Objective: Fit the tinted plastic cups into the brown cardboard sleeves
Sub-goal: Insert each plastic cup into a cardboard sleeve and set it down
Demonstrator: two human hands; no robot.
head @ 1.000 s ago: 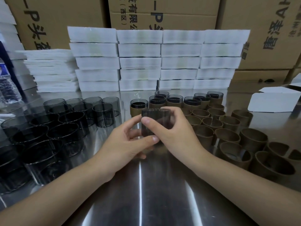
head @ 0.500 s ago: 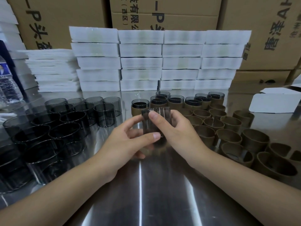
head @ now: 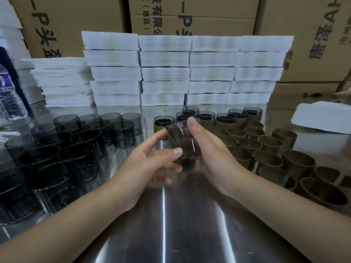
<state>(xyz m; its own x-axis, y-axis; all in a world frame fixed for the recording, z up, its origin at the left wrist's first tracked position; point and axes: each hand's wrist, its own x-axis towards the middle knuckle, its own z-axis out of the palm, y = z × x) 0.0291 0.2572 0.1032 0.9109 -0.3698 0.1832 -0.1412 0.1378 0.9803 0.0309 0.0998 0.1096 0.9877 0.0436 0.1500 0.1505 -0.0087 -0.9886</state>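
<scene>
Over steel table (head: 190,234), left hand (head: 150,168) and right hand (head: 214,154) pinch tinted cup (head: 185,141), now lifted and tilted.

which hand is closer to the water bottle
Left. The left hand pinches the tinted cup from its left, the side toward the water bottle at far left; the right hand grips the cup's right side, farther away.

Stacks of white foam trays (head: 182,73) stand on the steel table (head: 171,234) before printed cardboard boxes (head: 76,19); a plastic bottle (head: 9,99) stands far left.
</scene>
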